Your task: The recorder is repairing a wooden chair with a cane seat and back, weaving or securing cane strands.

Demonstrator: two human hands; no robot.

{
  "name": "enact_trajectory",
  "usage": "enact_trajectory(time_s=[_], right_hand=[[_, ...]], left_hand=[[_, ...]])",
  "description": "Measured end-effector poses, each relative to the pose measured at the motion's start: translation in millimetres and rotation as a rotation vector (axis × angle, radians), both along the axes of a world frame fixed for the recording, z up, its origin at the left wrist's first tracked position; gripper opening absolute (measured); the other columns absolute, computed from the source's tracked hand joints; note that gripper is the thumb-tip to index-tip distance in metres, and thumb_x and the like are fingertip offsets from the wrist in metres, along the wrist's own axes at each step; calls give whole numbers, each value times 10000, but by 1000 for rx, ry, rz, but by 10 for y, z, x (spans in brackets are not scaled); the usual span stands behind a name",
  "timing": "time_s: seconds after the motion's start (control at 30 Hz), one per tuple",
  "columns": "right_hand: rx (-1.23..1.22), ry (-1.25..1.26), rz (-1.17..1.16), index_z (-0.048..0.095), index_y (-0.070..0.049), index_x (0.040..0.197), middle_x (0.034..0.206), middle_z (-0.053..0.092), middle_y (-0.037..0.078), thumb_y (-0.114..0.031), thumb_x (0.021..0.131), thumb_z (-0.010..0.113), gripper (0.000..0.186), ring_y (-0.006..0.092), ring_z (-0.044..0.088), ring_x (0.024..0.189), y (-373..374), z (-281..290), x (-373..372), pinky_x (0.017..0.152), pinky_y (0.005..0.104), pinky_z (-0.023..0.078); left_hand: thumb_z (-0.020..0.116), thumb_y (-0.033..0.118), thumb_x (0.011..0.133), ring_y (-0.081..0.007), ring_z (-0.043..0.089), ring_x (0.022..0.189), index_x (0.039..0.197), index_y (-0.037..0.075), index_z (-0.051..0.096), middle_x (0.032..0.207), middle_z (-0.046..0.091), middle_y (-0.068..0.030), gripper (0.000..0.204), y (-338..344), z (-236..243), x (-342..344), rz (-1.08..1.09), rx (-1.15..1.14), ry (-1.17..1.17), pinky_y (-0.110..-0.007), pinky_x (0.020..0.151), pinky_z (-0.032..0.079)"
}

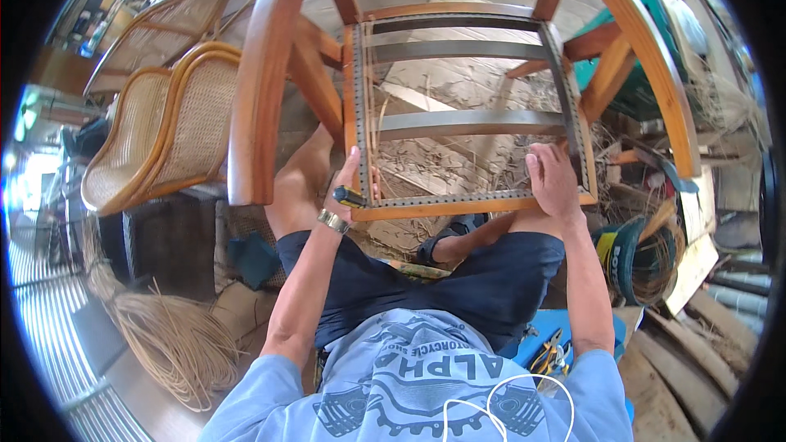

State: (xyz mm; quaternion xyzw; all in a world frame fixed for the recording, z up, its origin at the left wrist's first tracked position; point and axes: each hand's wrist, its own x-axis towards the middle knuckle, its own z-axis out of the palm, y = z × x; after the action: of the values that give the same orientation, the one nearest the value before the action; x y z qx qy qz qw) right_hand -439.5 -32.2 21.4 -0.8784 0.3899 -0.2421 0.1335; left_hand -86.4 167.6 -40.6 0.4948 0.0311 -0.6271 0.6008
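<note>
A wooden armchair frame (458, 208) with an open seat lies across my knees. Small holes line its seat rails, and several dark slats (467, 124) cross the opening. Thin cane strands (370, 82) run along the left rail. My left hand (350, 180) is at the near left corner, closed around a screwdriver (350, 196) with a yellow and black handle, its thumb along the rail. The screwdriver's shaft is hidden. At the near right corner, my right hand (555, 182) is curled over the rail, some fingertips hidden.
Woven cane chair backs (192, 115) stand at left, above a bundle of cane (176, 344). A dark green bucket (626, 258) with cane coils is at right. Pliers (555, 354) lie on a blue surface near my right elbow. Cardboard (442, 168) and scraps cover the floor.
</note>
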Motion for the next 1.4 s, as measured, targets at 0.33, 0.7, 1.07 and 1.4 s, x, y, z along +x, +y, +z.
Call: enact_trajectory(time_s=[0.33, 0.7, 1.07, 1.4], right_hand=[[600, 701, -170, 709, -35, 1080, 1111, 662, 259, -655, 967, 253, 778, 431, 592, 1117, -138, -183, 182, 969, 501, 445], [607, 538, -280, 631, -109, 1227, 1134, 666, 230, -615, 979, 268, 671, 430, 576, 1152, -156, -196, 521, 966, 509, 445], [455, -123, -76, 611, -42, 1182, 941, 663, 77, -194, 953, 615, 275, 171, 630, 803, 525, 187, 892, 731, 284, 496], [770, -221, 559, 317, -47, 1496, 1328, 498, 152, -149, 926, 660, 672, 170, 556, 954, 1507, 789, 1993, 759, 274, 484]], left_hand=[[601, 619, 894, -129, 606, 548, 960, 88, 630, 755, 629, -27, 536, -56, 103, -78, -10, 69, -85, -274, 503, 519], [636, 568, 895, -125, 628, 600, 1044, 100, 590, 776, 635, -42, 494, -395, 355, 511, -107, -36, -257, -255, 529, 527], [616, 646, 867, -127, 621, 583, 913, 95, 630, 741, 639, -25, 553, -36, -67, 317, -5, 59, -250, -286, 562, 541], [716, 464, 873, -104, 639, 847, 1057, 19, 651, 941, 660, -21, 487, 361, -76, 122, -10, -107, -163, -265, 745, 518]])
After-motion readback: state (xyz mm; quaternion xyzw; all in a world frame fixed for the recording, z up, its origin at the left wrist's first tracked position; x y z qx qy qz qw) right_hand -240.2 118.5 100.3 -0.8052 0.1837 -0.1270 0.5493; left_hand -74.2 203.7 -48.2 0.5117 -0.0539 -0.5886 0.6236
